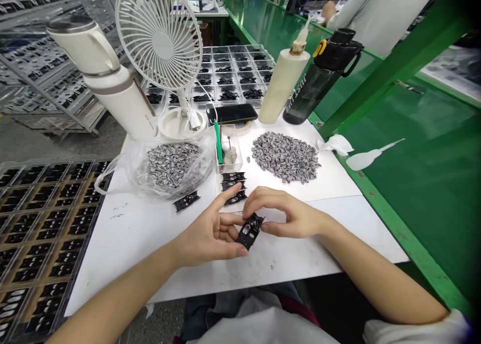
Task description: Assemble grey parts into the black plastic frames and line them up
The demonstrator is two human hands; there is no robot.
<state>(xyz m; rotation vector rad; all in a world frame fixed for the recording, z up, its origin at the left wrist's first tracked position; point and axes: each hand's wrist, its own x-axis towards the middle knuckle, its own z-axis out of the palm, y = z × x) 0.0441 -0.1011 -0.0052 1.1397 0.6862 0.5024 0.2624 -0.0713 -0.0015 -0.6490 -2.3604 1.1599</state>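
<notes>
White workbench beneath both hands: the left hand pinches a black plastic housing, shiny inserts showing in its cavity, while the right hand curls over its far end. Three similar housings lie just beyond, near a heap of grey parts.

Fingers partly hide the black plastic housing.

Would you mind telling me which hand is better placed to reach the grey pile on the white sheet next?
Probably the right hand: it lies nearer, just below the grey pile, and only its fingertips touch the black part, while the left hand cradles that part.
</notes>
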